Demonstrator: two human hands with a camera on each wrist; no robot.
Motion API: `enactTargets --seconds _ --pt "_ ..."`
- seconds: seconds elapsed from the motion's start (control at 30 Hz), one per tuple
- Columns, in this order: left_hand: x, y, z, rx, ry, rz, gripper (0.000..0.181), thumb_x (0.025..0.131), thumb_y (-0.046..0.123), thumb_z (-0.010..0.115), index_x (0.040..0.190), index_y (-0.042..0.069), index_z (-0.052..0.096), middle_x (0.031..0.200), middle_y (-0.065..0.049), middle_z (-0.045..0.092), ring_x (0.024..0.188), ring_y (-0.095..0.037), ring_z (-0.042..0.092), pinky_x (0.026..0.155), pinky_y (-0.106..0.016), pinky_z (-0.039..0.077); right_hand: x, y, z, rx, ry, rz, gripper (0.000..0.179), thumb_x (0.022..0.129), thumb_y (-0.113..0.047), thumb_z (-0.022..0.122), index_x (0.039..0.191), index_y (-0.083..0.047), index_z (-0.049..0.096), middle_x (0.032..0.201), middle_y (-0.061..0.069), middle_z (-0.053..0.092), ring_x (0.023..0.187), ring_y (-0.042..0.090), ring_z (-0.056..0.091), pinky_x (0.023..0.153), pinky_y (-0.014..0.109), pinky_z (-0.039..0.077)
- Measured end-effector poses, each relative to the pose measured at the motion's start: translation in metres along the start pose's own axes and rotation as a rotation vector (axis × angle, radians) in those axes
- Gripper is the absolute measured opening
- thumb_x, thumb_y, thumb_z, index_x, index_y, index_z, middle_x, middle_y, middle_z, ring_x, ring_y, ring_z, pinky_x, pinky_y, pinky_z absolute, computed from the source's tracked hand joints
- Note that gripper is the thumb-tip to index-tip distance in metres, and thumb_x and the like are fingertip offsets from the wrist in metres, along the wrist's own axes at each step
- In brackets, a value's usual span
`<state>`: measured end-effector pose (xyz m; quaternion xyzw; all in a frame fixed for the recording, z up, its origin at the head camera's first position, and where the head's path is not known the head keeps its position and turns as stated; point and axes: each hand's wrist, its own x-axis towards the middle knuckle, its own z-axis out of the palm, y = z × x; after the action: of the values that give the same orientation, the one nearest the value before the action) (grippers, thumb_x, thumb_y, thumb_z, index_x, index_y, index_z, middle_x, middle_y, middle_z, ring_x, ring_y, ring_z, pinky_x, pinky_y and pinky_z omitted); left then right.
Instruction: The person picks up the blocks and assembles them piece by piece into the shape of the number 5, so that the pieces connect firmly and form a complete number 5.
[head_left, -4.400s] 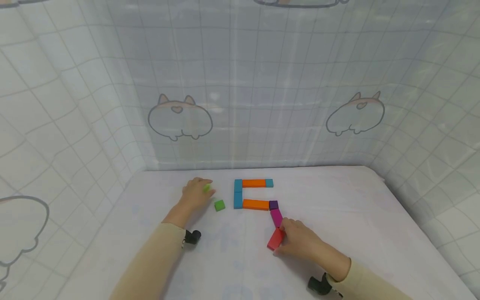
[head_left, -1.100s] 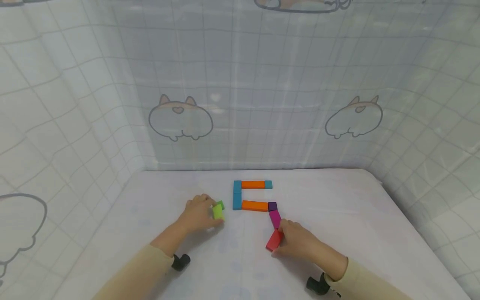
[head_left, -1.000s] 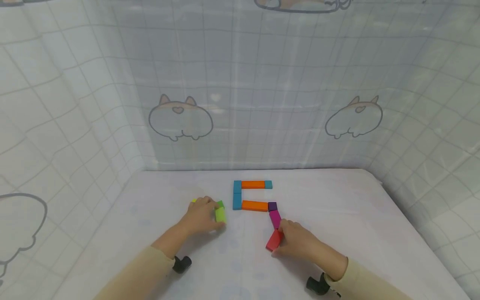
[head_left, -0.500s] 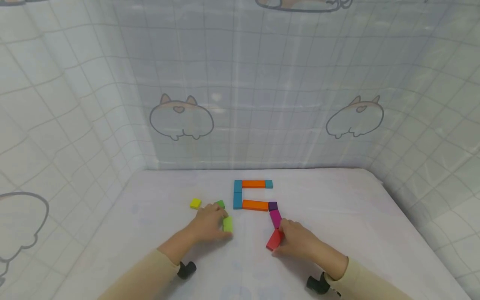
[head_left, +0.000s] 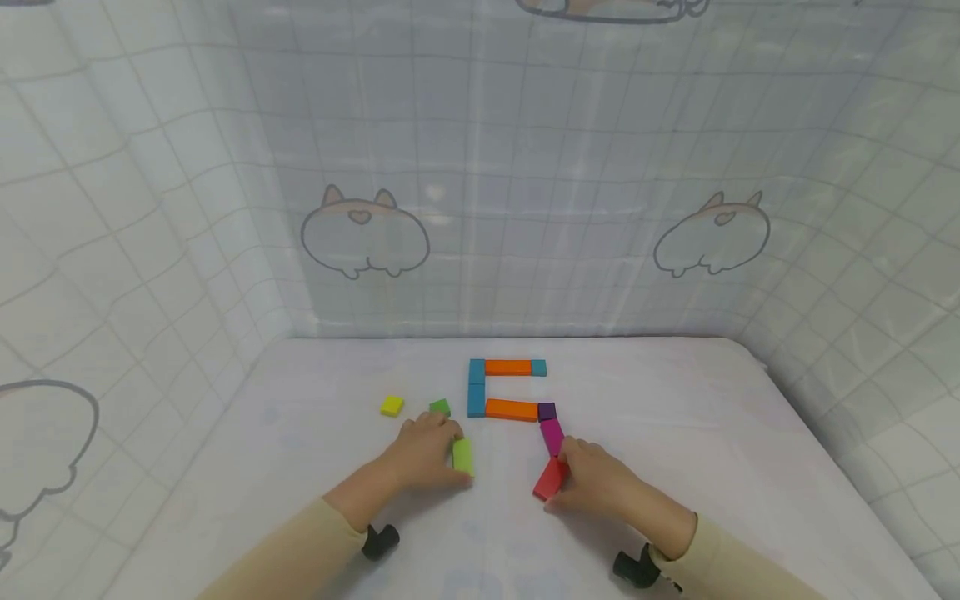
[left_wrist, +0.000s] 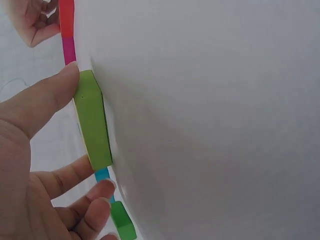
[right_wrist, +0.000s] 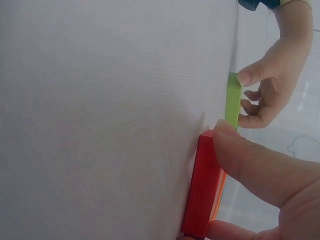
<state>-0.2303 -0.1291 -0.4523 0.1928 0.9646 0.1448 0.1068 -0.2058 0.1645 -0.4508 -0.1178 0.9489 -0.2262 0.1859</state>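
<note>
My left hand pinches a lime-green block lengthwise between thumb and finger, low over the table. In the left wrist view the thumb presses one end of that lime-green block and a finger the other. A red block lies tilted at the near end of a row, and my right hand holds it by its two ends. The right wrist view has the red block close up, thumb at its far end. Touching the red block is a magenta block, followed by a small purple block.
Behind, two orange blocks, blue blocks and a small blue block form an angular outline. Left of it lie a green block and a yellow block. A patterned curtain rises behind the white table.
My left hand has picked up the lime-green block and carried it right and nearer, past the green block; the yellow block is now uncovered. The right hand stays on the red block.
</note>
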Motion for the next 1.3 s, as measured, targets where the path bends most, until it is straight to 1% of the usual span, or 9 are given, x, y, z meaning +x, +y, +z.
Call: enactTargets --seconds 0.23,0.47,0.7,0.83,0.93,1.03,1.17,1.23,1.3 --pt "0.000 0.006 0.004 0.022 0.002 -0.039 0.070 0.071 0.066 0.080 0.115 0.015 0.064 0.107 0.000 0.056 0.099 -0.020 0.045 0.085 -0.042 0.039 0.002 0.003 0.001 -0.019 0.010 -0.026 0.059 0.069 -0.039 0.092 0.105 -0.010 0.055 0.089 -0.001 0.056 0.081 0.017 0.051 0.073 0.034 0.050" --pt "0.001 0.016 0.006 0.044 -0.010 -0.063 0.069 0.067 0.067 0.081 0.108 0.014 0.063 0.101 -0.001 0.055 0.099 -0.022 0.045 0.087 -0.047 0.039 0.001 0.002 0.001 -0.030 0.009 -0.020 0.059 0.069 -0.040 0.091 0.106 -0.010 0.055 0.090 -0.001 0.057 0.082 0.017 0.051 0.073 0.034 0.050" --pt "-0.001 0.027 0.005 0.070 -0.027 -0.101 0.072 0.067 0.069 0.081 0.109 0.013 0.063 0.103 -0.004 0.053 0.101 -0.023 0.044 0.086 -0.047 0.038 0.001 0.002 0.000 -0.028 0.005 -0.019 0.059 0.070 -0.040 0.091 0.106 -0.010 0.055 0.089 -0.001 0.056 0.082 0.017 0.051 0.073 0.034 0.050" --pt "-0.002 0.029 0.005 0.067 -0.036 -0.113 0.074 0.066 0.070 0.080 0.110 0.013 0.063 0.103 -0.004 0.053 0.102 -0.023 0.044 0.088 -0.049 0.037 0.001 0.001 0.000 -0.032 0.003 -0.016 0.059 0.070 -0.040 0.091 0.106 -0.011 0.055 0.090 -0.001 0.056 0.082 0.018 0.051 0.073 0.035 0.050" --pt "-0.002 0.028 0.005 0.057 -0.047 -0.115 0.075 0.065 0.072 0.080 0.109 0.014 0.062 0.102 -0.003 0.052 0.102 -0.023 0.044 0.088 -0.049 0.037 0.000 0.001 -0.001 -0.034 0.002 -0.022 0.059 0.070 -0.040 0.091 0.106 -0.010 0.055 0.090 0.000 0.056 0.082 0.018 0.051 0.073 0.035 0.049" --pt "-0.001 0.023 0.003 0.021 -0.064 -0.090 0.075 0.067 0.071 0.080 0.116 0.016 0.063 0.109 -0.003 0.055 0.105 -0.023 0.046 0.092 -0.049 0.038 0.000 0.001 -0.001 -0.035 0.001 -0.029 0.058 0.070 -0.040 0.091 0.105 -0.010 0.055 0.090 -0.001 0.056 0.081 0.018 0.051 0.072 0.034 0.049" --pt "0.000 0.014 -0.005 -0.039 -0.095 0.000 0.070 0.073 0.060 0.082 0.127 0.020 0.063 0.126 -0.006 0.057 0.116 -0.026 0.048 0.100 -0.053 0.038 -0.001 0.000 -0.002 -0.032 0.002 -0.037 0.058 0.071 -0.039 0.091 0.105 -0.010 0.055 0.089 -0.001 0.056 0.081 0.017 0.050 0.072 0.034 0.049" --pt "0.001 0.010 -0.009 -0.069 -0.114 0.041 0.064 0.075 0.054 0.084 0.127 0.022 0.065 0.128 -0.006 0.056 0.118 -0.026 0.049 0.100 -0.054 0.038 -0.001 0.001 -0.002 -0.031 0.002 -0.037 0.058 0.071 -0.039 0.091 0.106 -0.010 0.055 0.089 -0.001 0.056 0.081 0.017 0.050 0.072 0.034 0.049" --pt "0.002 0.007 -0.011 -0.091 -0.129 0.070 0.058 0.076 0.050 0.085 0.124 0.024 0.067 0.126 -0.004 0.057 0.117 -0.025 0.049 0.099 -0.052 0.039 -0.002 0.001 -0.002 -0.025 0.002 -0.036 0.058 0.071 -0.039 0.091 0.106 -0.010 0.054 0.089 -0.001 0.056 0.082 0.017 0.051 0.072 0.035 0.049"
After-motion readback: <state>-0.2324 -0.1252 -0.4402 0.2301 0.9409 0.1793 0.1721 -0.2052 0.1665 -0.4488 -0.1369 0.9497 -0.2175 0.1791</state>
